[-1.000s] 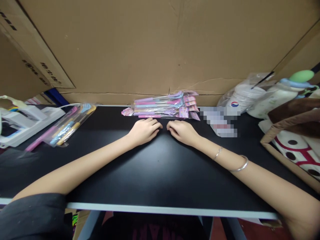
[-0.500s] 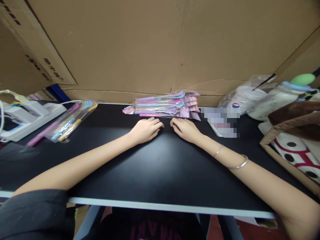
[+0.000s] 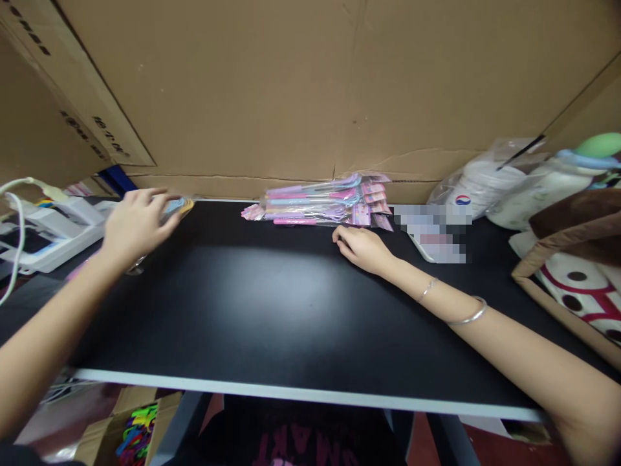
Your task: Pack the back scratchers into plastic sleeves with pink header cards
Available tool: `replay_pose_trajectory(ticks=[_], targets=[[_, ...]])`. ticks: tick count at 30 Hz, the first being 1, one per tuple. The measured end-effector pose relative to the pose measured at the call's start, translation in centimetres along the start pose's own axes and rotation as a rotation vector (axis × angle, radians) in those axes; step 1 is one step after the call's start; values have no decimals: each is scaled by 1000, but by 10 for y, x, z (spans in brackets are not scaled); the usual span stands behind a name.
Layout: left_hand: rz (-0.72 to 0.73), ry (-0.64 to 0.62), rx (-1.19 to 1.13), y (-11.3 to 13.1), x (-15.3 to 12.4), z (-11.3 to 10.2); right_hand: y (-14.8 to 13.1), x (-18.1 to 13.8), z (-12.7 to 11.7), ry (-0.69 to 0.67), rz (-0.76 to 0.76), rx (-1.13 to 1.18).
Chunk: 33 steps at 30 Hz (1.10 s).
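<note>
My left hand (image 3: 138, 223) is over the wrapped back scratchers (image 3: 183, 206) at the left of the table, its fingers spread and somewhat blurred. It hides most of them; only light blue and yellow claw ends and a bit of pink handle show. Whether it touches them I cannot tell. My right hand (image 3: 361, 247) rests on the black tabletop (image 3: 272, 323), loosely bent, with a gap between thumb and forefinger and nothing seen in it. Just behind it lies a pile of back scratchers (image 3: 315, 200) in clear bags, pink, purple and blue.
A white power strip (image 3: 63, 239) with plugs and cables stands at the left edge. To the right are a phone (image 3: 427, 239), a bagged cup (image 3: 480, 188), a bottle (image 3: 533, 194) and a brown-handled bag (image 3: 548, 246). Cardboard (image 3: 266, 90) walls the back. Below sits an open carton (image 3: 97, 440).
My left hand has left the table's middle and moved left to the wrapped back scratchers, its fingers spreading. My right hand has stayed in place. The view has shifted slightly.
</note>
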State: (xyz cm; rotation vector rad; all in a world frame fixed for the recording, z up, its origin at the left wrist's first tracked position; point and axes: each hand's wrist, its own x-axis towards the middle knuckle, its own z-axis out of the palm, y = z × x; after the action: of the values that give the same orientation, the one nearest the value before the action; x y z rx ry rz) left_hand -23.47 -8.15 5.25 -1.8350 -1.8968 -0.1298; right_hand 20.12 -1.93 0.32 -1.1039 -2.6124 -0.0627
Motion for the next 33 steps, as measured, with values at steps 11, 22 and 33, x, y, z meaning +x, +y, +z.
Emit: replay_pose_trajectory(ticks=[11,22,33], targets=[[-124,-355,-80,-81,-29,73,0,0,1,9,0,34],[-60,-422,-194,-61,-28,72,2,0,2,20,-8,74],[-75,-549,-25,27,-36,3,0,0,1,10,12,47]])
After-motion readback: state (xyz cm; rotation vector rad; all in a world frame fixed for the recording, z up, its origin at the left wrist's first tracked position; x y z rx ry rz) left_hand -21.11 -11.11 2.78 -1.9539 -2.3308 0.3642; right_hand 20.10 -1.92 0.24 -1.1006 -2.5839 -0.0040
